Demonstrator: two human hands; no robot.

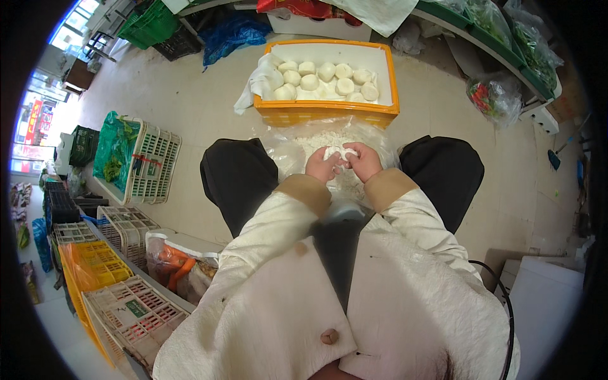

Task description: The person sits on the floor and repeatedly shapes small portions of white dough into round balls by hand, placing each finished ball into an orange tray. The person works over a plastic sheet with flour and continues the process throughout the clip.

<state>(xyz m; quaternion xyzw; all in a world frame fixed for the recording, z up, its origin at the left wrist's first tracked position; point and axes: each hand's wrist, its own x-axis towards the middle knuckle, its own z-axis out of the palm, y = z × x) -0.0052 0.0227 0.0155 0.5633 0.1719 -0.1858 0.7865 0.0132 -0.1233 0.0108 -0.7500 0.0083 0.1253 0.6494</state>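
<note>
My left hand (pixel 322 165) and my right hand (pixel 365 162) meet between my knees, fingers curled around a small white lump (pixel 335 151) that looks like dough. Much of the lump is hidden by the fingers. Below them a clear plastic bag (pixel 280 153) lies spread, with crumbly white material (pixel 313 138) in it. Just beyond the bag stands an orange-rimmed foam box (pixel 327 114). Several thick white rounds (pixel 309 82) rest inside it, spaced over a pale lining. A white cloth (pixel 262 80) hangs over its left wall.
On the left stand a white plastic crate (pixel 156 164) with leafy greens, a yellow crate (pixel 102 266), and a bag of carrots (pixel 178 268). Bagged vegetables (pixel 532 52) fill a shelf at upper right. A blue plastic bag (pixel 235 38) lies beyond the box, near a green crate (pixel 149 23).
</note>
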